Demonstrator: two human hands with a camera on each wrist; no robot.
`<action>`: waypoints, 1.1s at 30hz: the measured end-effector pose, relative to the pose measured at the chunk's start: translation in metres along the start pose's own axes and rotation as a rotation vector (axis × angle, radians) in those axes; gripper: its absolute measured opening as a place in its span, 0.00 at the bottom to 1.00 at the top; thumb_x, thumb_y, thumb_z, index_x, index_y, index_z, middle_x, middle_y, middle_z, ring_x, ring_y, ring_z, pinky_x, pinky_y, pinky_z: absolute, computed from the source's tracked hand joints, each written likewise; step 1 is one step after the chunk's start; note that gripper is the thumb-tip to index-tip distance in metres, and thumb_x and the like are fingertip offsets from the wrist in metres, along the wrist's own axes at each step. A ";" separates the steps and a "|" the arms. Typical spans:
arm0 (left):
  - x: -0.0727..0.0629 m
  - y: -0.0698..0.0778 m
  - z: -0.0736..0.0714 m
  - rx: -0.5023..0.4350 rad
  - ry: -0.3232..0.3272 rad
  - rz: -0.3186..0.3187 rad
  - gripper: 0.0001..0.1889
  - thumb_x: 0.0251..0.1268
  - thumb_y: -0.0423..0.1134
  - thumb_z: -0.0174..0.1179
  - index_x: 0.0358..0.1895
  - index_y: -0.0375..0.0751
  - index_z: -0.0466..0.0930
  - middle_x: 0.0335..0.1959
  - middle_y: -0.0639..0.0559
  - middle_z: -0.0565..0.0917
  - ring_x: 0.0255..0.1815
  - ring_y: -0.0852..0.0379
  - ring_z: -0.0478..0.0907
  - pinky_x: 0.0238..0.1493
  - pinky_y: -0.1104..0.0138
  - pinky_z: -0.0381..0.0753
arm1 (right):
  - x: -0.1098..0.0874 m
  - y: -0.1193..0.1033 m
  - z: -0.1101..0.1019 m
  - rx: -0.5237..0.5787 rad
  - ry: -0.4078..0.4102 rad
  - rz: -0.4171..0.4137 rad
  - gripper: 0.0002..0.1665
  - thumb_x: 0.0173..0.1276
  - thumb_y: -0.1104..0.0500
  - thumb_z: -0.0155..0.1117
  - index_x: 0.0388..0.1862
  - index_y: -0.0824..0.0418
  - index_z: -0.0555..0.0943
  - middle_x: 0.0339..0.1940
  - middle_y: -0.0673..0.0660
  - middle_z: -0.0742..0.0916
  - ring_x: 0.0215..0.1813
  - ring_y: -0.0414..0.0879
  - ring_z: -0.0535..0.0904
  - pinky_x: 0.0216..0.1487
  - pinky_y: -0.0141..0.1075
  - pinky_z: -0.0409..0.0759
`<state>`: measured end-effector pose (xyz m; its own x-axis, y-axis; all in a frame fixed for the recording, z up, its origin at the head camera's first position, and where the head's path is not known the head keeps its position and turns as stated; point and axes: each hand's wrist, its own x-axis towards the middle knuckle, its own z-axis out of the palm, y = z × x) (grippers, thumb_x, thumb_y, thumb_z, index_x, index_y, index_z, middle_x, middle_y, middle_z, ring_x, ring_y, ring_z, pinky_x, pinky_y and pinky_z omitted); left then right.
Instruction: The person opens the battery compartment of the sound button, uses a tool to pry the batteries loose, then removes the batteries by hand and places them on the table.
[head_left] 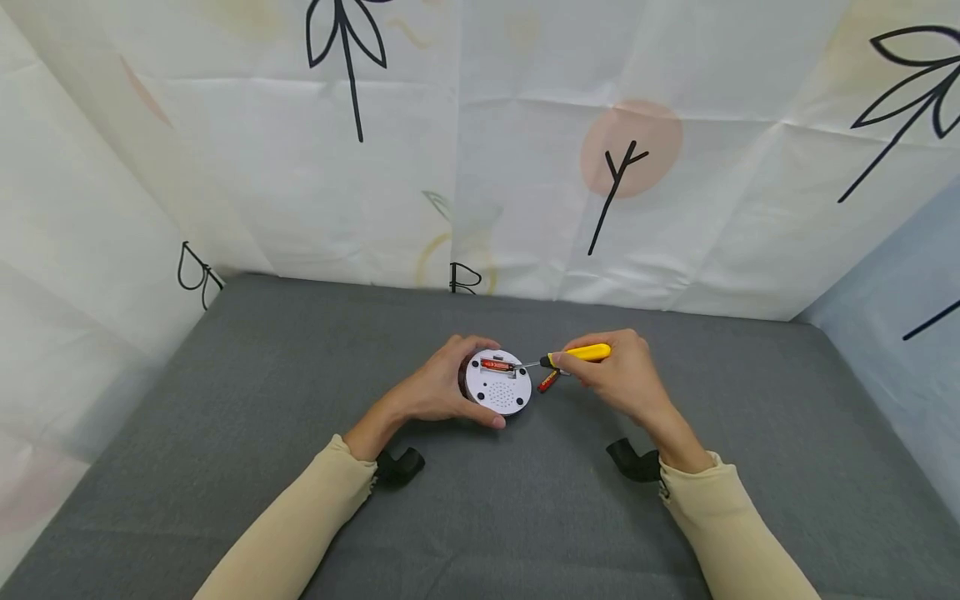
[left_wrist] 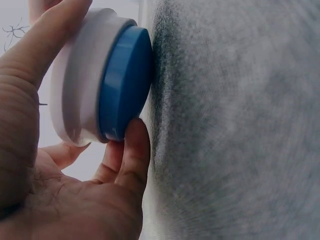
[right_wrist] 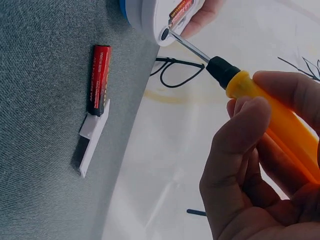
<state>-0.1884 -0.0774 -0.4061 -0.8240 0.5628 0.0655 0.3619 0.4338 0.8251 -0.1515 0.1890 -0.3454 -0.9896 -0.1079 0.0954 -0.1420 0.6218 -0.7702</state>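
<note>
My left hand (head_left: 435, 385) grips a round white sound button (head_left: 502, 395) by its rim, underside up, thumb on the near side. Its blue dome (left_wrist: 125, 85) faces the table in the left wrist view. On the underside are speaker holes, dark round feet and an uncovered battery slot with one red AAA battery (head_left: 496, 365) in it. My right hand (head_left: 621, 377) holds a screwdriver (right_wrist: 250, 89) by its yellow handle, its metal shaft reaching the end of that slot. A second red AAA battery (right_wrist: 99, 80) lies on the table beside the button, against a small white battery cover (right_wrist: 95, 132).
A grey cloth (head_left: 300, 500) covers the table. Pale patterned fabric (head_left: 525, 208) hangs behind it and along both sides. Dark wrist mounts (head_left: 400, 468) stick out from both sleeves near the tabletop.
</note>
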 end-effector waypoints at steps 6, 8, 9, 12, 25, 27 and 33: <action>0.001 -0.005 -0.003 -0.105 -0.058 0.001 0.51 0.42 0.41 0.85 0.74 0.44 0.68 0.52 0.48 0.70 0.48 0.55 0.77 0.52 0.65 0.77 | 0.000 0.000 0.000 -0.006 0.007 0.004 0.06 0.64 0.59 0.74 0.38 0.60 0.91 0.20 0.56 0.84 0.24 0.48 0.77 0.20 0.34 0.70; 0.001 -0.006 -0.004 -0.130 -0.063 0.012 0.51 0.43 0.39 0.84 0.75 0.42 0.68 0.53 0.47 0.70 0.48 0.54 0.78 0.52 0.65 0.79 | -0.001 -0.001 -0.001 -0.009 0.009 -0.001 0.06 0.64 0.59 0.73 0.38 0.59 0.91 0.20 0.56 0.84 0.23 0.47 0.76 0.19 0.34 0.70; 0.002 -0.006 -0.004 -0.137 -0.064 0.018 0.51 0.43 0.38 0.84 0.75 0.41 0.67 0.53 0.47 0.70 0.48 0.54 0.79 0.52 0.65 0.80 | -0.001 -0.001 -0.002 -0.011 0.009 -0.003 0.06 0.64 0.59 0.73 0.38 0.59 0.91 0.20 0.56 0.84 0.23 0.47 0.76 0.19 0.34 0.69; 0.002 -0.005 -0.004 -0.141 -0.056 0.034 0.51 0.41 0.37 0.85 0.75 0.40 0.68 0.53 0.47 0.71 0.48 0.54 0.79 0.52 0.65 0.80 | -0.001 -0.002 -0.003 -0.020 0.009 -0.006 0.06 0.64 0.59 0.73 0.38 0.59 0.92 0.19 0.56 0.83 0.23 0.47 0.76 0.19 0.34 0.68; 0.003 -0.001 -0.005 -0.088 -0.030 0.040 0.52 0.39 0.38 0.86 0.74 0.39 0.70 0.46 0.47 0.68 0.47 0.53 0.75 0.51 0.63 0.76 | -0.002 -0.005 0.000 0.005 -0.025 0.001 0.10 0.66 0.54 0.74 0.38 0.61 0.90 0.18 0.56 0.82 0.22 0.48 0.75 0.19 0.34 0.68; 0.003 -0.001 -0.004 -0.093 -0.028 0.035 0.52 0.39 0.37 0.86 0.74 0.39 0.70 0.45 0.46 0.67 0.47 0.53 0.76 0.51 0.64 0.75 | 0.001 0.000 -0.001 0.080 -0.050 0.032 0.11 0.67 0.56 0.73 0.38 0.64 0.90 0.22 0.59 0.84 0.24 0.48 0.76 0.22 0.35 0.72; 0.003 -0.005 -0.005 -0.150 -0.027 0.015 0.51 0.38 0.34 0.86 0.73 0.38 0.71 0.47 0.45 0.68 0.47 0.52 0.77 0.52 0.64 0.78 | 0.013 0.027 -0.004 0.414 -0.132 0.134 0.17 0.69 0.61 0.71 0.45 0.77 0.85 0.30 0.64 0.85 0.30 0.45 0.80 0.37 0.37 0.84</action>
<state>-0.1947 -0.0809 -0.4072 -0.8061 0.5882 0.0648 0.3030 0.3162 0.8990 -0.1684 0.2072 -0.3622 -0.9833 -0.1622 -0.0827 0.0350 0.2775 -0.9601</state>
